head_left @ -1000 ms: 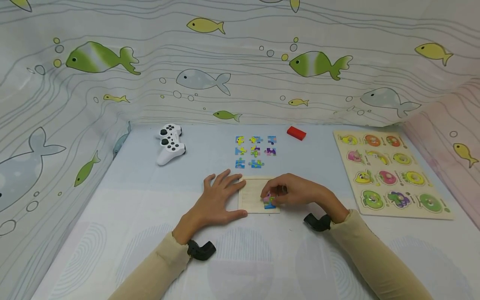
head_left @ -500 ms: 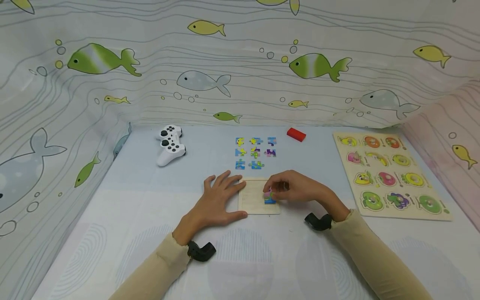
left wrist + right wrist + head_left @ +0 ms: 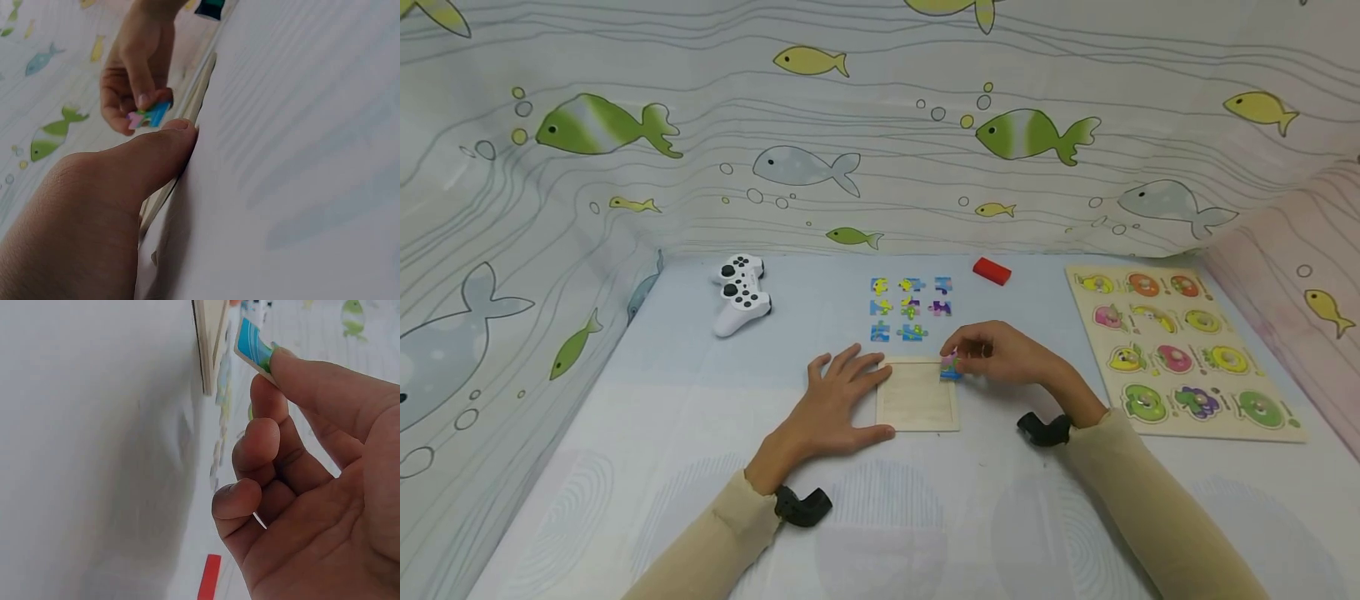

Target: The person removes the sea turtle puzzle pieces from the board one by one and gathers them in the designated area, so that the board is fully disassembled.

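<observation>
My right hand (image 3: 1003, 357) pinches a jigsaw piece (image 3: 950, 367) between thumb and fingers, over the far right corner of a square wooden puzzle frame (image 3: 917, 396). The right wrist view shows the piece's blue printed face and pale edge (image 3: 250, 342) raised off the table. My left hand (image 3: 838, 398) lies with fingers spread at the frame's left side, fingertips and thumb at its edge. Beyond the frame, several loose jigsaw pieces (image 3: 912, 332) lie in rows, printed in blue, yellow, green and purple.
A white game controller (image 3: 741, 293) lies at the back left. Behind the pieces and to their right is a red block (image 3: 992, 271). A wooden fruit peg puzzle board (image 3: 1180, 350) covers the right side of the table. Fish-printed cloth rises at the back and sides.
My right hand has lifted the jigsaw piece from the lower right of the wooden frame and carried it away from me to the far right corner. My left hand stays put.
</observation>
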`<state>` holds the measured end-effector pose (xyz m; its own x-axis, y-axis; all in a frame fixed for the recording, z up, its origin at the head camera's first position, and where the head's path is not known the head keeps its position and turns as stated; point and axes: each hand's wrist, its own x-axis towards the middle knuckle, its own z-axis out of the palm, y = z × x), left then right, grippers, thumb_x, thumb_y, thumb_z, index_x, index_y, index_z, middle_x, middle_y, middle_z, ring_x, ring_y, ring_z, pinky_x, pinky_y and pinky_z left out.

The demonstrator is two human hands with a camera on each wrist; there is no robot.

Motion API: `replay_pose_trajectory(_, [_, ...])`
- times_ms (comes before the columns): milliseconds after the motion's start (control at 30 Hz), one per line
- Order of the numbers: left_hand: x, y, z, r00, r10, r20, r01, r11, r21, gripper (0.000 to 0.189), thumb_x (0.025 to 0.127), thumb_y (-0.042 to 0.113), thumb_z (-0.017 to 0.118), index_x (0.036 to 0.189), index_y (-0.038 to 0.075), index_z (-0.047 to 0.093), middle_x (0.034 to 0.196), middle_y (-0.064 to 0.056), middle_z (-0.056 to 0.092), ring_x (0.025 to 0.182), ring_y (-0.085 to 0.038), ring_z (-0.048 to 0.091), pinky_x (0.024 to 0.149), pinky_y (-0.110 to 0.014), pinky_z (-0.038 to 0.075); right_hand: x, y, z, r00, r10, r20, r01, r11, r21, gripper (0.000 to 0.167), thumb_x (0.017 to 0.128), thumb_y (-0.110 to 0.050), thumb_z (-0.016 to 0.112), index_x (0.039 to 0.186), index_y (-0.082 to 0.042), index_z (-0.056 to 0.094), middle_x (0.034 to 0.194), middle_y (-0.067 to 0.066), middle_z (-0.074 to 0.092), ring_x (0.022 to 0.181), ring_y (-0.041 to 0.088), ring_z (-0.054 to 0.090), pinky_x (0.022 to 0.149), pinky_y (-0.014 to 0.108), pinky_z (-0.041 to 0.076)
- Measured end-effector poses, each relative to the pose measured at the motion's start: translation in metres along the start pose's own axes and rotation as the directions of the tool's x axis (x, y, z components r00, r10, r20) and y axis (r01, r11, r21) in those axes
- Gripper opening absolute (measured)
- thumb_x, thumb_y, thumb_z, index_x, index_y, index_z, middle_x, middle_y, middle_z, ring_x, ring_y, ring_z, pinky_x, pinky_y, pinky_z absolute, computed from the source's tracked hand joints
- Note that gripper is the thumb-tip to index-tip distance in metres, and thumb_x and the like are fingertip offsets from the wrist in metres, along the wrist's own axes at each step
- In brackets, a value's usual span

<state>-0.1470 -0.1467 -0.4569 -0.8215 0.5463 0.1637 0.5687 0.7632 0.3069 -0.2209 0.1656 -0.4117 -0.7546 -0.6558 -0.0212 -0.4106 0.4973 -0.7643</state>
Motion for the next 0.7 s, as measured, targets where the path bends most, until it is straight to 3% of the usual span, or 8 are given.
replay_pose_trajectory(467, [-0.001, 0.000, -0.001, 1.000, 0.000, -0.006, 0.000, 1.000, -0.011, 0.082, 0.083, 0.065, 0.066, 0.151, 0.022, 0.051, 0.159, 0.000, 0.044, 0.154, -0.035, 0.028, 0.113, -0.067, 0.017, 0.023, 0.017, -0.012, 0.994, 0.072, -0.087, -0.073, 0.997, -0.011, 0.021, 0.094, -0.007, 0.069, 0.113, -0.013, 0.074, 0.083, 0.004, 0.061, 0.079, 0.020, 0.053, 0.068, 0.026, 0.044])
replay_pose_trajectory(700, [-0.001, 0.000, 0.000, 1.000, 0.003, -0.004, -0.003, 1.000, -0.015, 0.082, 0.083, 0.065, 0.065, 0.151, 0.022, 0.050, 0.160, 0.000, 0.043, 0.154, -0.035, 0.027, 0.114, -0.067, 0.016, 0.031, 0.022, -0.014, 0.990, 0.111, -0.088, -0.114, 0.993, -0.034, 0.028, 0.094, -0.006, 0.068, 0.121, -0.013, 0.073, 0.088, 0.007, 0.066, 0.078, 0.020, 0.053, 0.068, 0.027, 0.045])
